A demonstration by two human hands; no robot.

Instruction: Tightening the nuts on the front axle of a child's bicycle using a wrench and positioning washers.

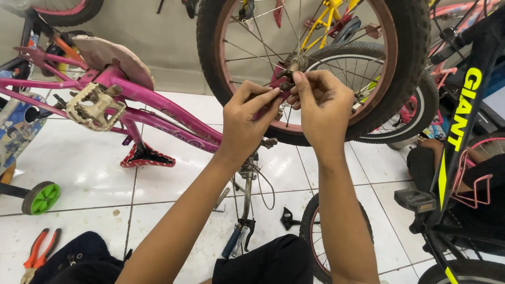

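Axle nut [286, 84] sits at the hub of the upturned pink bicycle's wheel [400, 68], where the pink fork end meets the spokes, high in the middle of the view. Both hands meet on it. The left hand [248, 118] comes up from below, its thumb and forefinger pinched nearly closed on the pink fork tip just beside the nut; whether they grip the nut itself cannot be told. The right hand [323, 108] comes in from the other side, fingers curled tight with the fingertips [300, 79] pressed on the small dark part at the axle.

Outward from there, the pink frame [158, 110] runs down and toward the left edge of the floor, carrying a pale, worn pedal [94, 107] and a grubby chain guard [113, 58]. The red-and-black saddle [147, 156] rests on the white tiled floor [84, 163], bearing the bike upside down. Its handlebar, with a blue grip [231, 244] and brake lever, lies on the tiles between the person's dark-clad knees.

A green training wheel [41, 198] stands near the floor's left edge, and orange-handled pliers [39, 252] lie in the near left corner. A black bicycle with yellow trim [463, 158] stands along the right edge, a pink bottle cage [473, 179] on its frame, and a yellow bicycle frame [326, 18] shows behind the wheel.
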